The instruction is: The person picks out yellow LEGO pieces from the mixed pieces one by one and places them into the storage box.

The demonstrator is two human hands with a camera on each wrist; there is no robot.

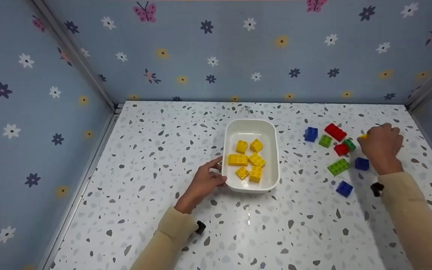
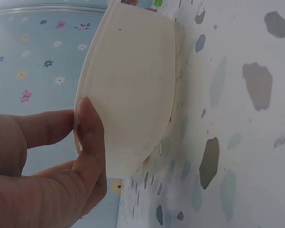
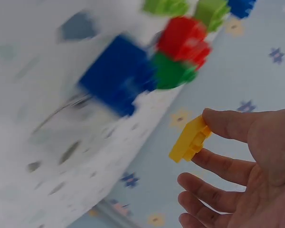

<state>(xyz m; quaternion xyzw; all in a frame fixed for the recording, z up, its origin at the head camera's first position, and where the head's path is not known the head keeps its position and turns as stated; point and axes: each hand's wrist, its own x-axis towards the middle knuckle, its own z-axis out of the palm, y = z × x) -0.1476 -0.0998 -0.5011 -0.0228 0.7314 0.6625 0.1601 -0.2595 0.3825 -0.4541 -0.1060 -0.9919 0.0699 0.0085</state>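
A white plastic tub [image 1: 251,190] stands on the table with several yellow toy bricks [image 1: 237,159] inside. My left hand [image 1: 204,180] is at its left side. In the left wrist view, the thumb and a finger of that hand [image 2: 61,166] pinch the tub's rim. Over at the right, my right hand [image 1: 383,146] holds a yellow brick [image 3: 190,138] between thumb and index finger, while its other fingers are loosely bent. In the head view that brick is mostly hidden by the hand.
Left of the right hand lie loose bricks: red [image 1: 335,132], dark green [image 1: 349,144], light green [image 1: 338,167] and several blue [image 1: 344,188]. Flower-patterned panels [image 1: 234,56] wall the speckled table [image 1: 156,150] at the back and sides.
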